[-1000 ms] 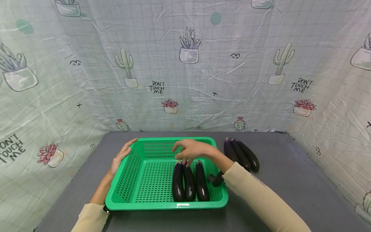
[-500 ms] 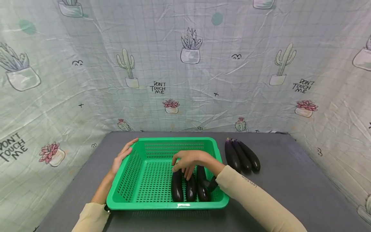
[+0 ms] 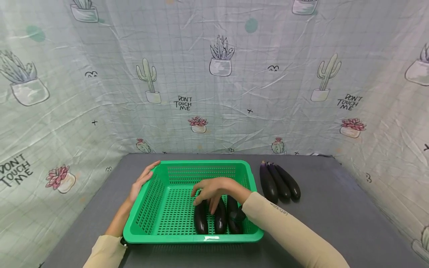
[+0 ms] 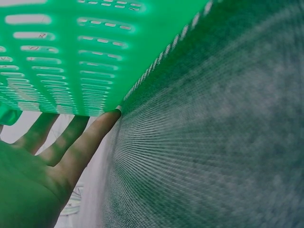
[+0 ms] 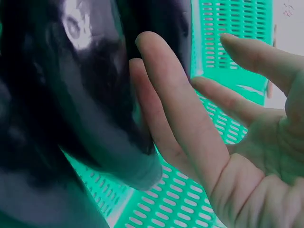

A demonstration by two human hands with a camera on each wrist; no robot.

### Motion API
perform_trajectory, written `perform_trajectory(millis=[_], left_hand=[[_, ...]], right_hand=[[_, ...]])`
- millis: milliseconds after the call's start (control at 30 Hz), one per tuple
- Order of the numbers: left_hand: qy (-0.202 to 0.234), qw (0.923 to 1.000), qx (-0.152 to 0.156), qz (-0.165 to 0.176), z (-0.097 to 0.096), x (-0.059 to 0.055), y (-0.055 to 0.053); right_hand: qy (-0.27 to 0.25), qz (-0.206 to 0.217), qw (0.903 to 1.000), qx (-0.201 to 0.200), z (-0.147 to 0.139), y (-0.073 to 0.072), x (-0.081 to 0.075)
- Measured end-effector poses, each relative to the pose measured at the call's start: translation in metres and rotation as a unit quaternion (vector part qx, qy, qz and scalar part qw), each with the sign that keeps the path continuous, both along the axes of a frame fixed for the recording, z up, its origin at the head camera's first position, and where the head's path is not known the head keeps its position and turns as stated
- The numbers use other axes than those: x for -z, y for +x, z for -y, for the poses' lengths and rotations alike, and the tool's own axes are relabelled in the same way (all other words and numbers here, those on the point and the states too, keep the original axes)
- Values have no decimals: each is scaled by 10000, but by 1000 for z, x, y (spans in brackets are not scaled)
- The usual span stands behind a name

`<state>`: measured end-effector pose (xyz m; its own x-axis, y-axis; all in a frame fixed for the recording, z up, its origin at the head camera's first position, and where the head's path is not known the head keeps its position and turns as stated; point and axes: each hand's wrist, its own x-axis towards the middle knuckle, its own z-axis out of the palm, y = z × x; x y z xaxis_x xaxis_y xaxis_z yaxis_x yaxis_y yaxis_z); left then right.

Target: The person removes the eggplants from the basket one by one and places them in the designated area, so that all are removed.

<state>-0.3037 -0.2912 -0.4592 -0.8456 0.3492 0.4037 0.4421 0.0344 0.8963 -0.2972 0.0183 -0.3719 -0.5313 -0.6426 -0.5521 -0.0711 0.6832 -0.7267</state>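
A green plastic basket point(image 3: 201, 162) with slotted walls holds three glossy dark eggplants side by side: a left one point(image 3: 200, 222), a middle one point(image 3: 220, 221) and a right one point(image 3: 235, 228). My right hand point(image 3: 213, 189) reaches in over the upper end of the left and middle eggplants, hiding their stems. Two of its fingers point(image 5: 178, 99) lie straight along an eggplant's side in the right wrist view, with thumb and another finger spread apart. My left hand point(image 3: 138, 185) rests against the basket's outer left side, straight fingertips point(image 4: 99, 123) touching its wall.
Three more eggplants point(image 3: 279, 182) lie together on the grey table point(image 3: 335, 208), right of the basket. A curtain point(image 3: 268, 93) printed with potted plants hangs behind the table and along both sides.
My right hand has moved down and left between the eggplants. The left eggplant has shifted left, widening the gap to the middle one. The left hand stays on the basket.
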Motion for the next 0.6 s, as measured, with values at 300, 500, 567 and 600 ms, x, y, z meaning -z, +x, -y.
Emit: perform_trajectory(millis=[300, 500, 567, 600], left_hand=[[57, 10000, -15, -46, 1, -1, 1], [107, 9999, 82, 10, 0, -1, 1], [115, 9999, 100, 16, 0, -1, 1], [98, 9999, 84, -14, 0, -1, 1]], right_hand=[[71, 36, 9998, -167, 8, 1, 8], [-167, 14, 9998, -76, 10, 2, 13], [-296, -9, 9996, -44, 9, 1, 14], [-353, -38, 9994, -40, 9, 1, 14]])
